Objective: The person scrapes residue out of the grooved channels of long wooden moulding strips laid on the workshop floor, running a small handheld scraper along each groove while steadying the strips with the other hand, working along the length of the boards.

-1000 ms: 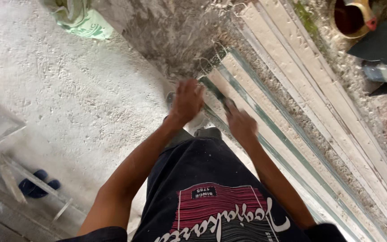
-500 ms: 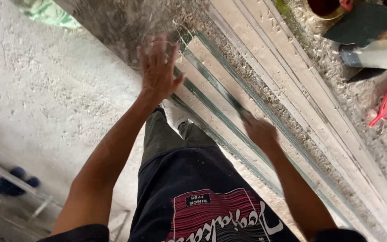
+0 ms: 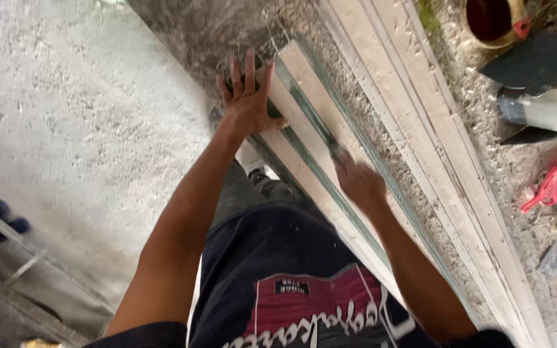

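Pale, dusty strips (image 3: 320,138) lie stacked edge-on along a rough grey ledge (image 3: 182,26), their long axis running from the upper middle down toward the lower right, past the person's waist. Left hand (image 3: 247,100) is spread, 5 fingers fanned and palm pressed flat on the near end of the strips, so it is the hand nearer that end. Right hand (image 3: 359,183) sits further down the same strips, fingers curled over the greenish edge; whether it grips or only rests I cannot tell. More long boards (image 3: 420,96) lie parallel just beyond. At the top right a yellow bucket (image 3: 494,22) shows a dark inside, contents unclear; a red scoop (image 3: 552,183) lies well apart on the gravel.
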